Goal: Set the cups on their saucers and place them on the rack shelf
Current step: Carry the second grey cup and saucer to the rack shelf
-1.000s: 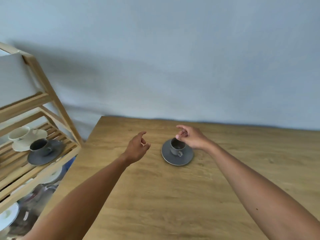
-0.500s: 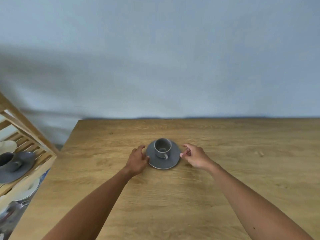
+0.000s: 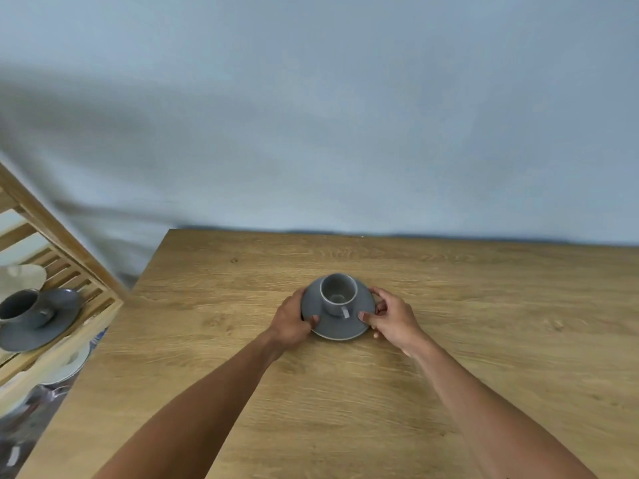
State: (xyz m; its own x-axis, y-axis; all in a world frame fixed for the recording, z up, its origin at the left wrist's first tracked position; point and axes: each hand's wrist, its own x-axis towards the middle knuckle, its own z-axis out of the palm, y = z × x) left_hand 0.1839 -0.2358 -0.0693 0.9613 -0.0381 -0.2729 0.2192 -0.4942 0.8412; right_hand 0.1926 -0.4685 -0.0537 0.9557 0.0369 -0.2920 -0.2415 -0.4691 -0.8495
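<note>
grey cup (image 3: 338,293) empty on saucer (image 3: 337,328), both hands' grip on rim

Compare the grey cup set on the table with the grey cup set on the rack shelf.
The table set lies between the left hand and right hand, each with a grip on its saucer rim; the rack set is untouched. The table set rests on the wooden table, the rack set on a slatted shelf. Both are grey cups upright on matching saucers.
</note>
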